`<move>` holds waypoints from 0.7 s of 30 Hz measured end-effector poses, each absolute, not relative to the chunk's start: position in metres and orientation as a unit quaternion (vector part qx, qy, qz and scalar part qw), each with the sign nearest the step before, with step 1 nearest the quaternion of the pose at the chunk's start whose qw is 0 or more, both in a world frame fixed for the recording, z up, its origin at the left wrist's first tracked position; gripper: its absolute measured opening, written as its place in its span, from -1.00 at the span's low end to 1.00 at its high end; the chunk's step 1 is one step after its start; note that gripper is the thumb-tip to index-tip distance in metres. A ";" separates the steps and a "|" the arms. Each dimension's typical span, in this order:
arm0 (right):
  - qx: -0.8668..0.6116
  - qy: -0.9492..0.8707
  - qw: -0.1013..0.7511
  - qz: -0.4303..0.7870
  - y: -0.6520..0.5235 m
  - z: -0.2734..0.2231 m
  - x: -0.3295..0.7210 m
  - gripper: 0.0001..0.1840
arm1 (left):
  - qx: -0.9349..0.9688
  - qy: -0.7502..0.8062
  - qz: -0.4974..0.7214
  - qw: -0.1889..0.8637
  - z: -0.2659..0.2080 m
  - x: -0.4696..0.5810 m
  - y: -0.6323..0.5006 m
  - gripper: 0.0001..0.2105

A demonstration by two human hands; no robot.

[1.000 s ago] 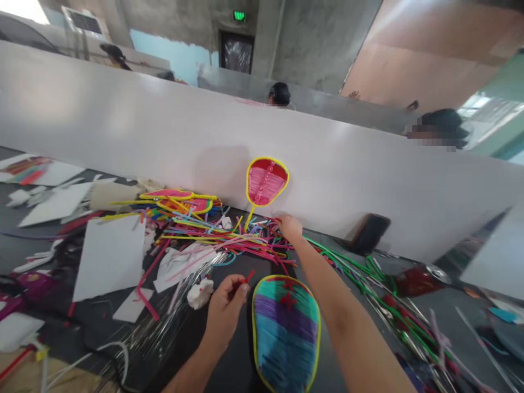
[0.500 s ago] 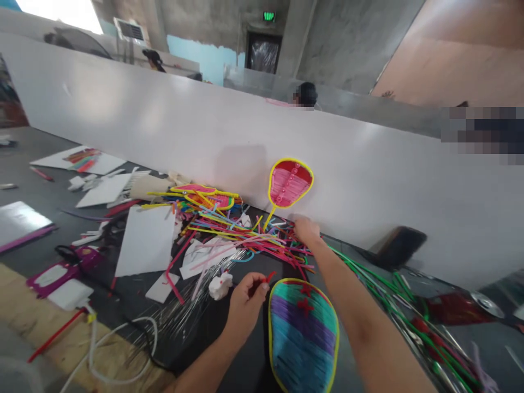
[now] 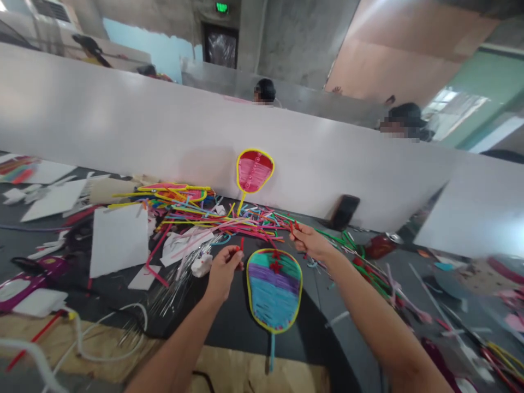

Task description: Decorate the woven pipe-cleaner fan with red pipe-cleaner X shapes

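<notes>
My left hand (image 3: 224,270) pinches a short red pipe-cleaner piece (image 3: 242,244) between thumb and fingers. My right hand (image 3: 310,241) is closed on another small red piece (image 3: 293,226) that looks like pipe cleaner, just beyond the fan's upper right. Below and between both hands lies a hand fan (image 3: 272,297) with a yellow edge, light-blue handle and bands of green, purple and blue. Red star-like shapes (image 3: 276,262) sit near its top. A pink and red fan (image 3: 254,172) leans upright against the white panel. A crumpled white lump (image 3: 202,266) lies beside my left hand.
A long white panel (image 3: 172,125) closes off the table's far side; people's heads show beyond it. Loose pipe cleaners (image 3: 249,225) pile at its foot. A dark phone (image 3: 345,212) leans there, near a red can (image 3: 382,245). White sheets (image 3: 118,240) and a purple power strip (image 3: 39,281) lie left.
My right hand has drawn back from the pile and now shows a red piece. My left hand still holds its red piece. The view has swung right, showing the fan's handle.
</notes>
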State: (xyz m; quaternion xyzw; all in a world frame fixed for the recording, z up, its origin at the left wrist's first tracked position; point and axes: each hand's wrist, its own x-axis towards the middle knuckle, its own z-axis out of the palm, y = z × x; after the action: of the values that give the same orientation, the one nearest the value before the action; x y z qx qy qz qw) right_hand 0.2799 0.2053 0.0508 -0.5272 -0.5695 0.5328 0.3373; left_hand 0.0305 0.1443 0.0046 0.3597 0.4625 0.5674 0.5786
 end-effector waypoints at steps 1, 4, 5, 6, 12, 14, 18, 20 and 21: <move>-0.516 -0.552 0.358 0.549 0.192 0.052 0.279 -0.63 | 0.363 0.454 0.557 0.593 0.008 0.032 0.142 -0.71; -0.493 -0.507 0.398 0.584 0.152 0.054 0.272 -0.58 | 0.378 0.427 0.515 0.640 0.018 0.043 0.132 -0.71; -0.489 -0.496 0.404 0.593 0.140 0.054 0.268 -0.55 | 0.384 0.419 0.499 0.654 0.021 0.049 0.127 -0.71; -0.485 -0.489 0.409 0.599 0.129 0.054 0.263 -0.53 | 0.391 0.410 0.480 0.669 0.024 0.055 0.123 -0.71; -0.494 -0.454 0.478 0.567 0.093 0.050 0.260 -0.59 | 0.349 0.354 0.328 0.803 0.044 0.095 0.105 -0.77; -0.506 -0.436 0.498 0.553 0.089 0.050 0.276 -0.58 | 0.314 0.348 0.300 0.831 0.050 0.104 0.104 -0.73; -0.534 -0.404 0.538 0.512 0.082 0.051 0.321 -0.58 | 0.303 0.350 0.269 0.845 0.057 0.121 0.108 -0.66; -0.550 -0.397 0.543 0.495 0.078 0.050 0.340 -0.58 | 0.320 0.343 0.263 0.843 0.056 0.132 0.111 -0.79; -0.557 -0.398 0.540 0.490 0.075 0.050 0.348 -0.58 | 0.333 0.339 0.264 0.839 0.054 0.137 0.112 -0.84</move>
State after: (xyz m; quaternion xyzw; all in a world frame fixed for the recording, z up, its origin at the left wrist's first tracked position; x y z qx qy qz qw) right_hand 0.3477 0.0750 0.0497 -0.5568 -0.3976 0.4904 0.5398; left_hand 0.1370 0.1117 0.0540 0.3334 0.3385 0.2642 0.8393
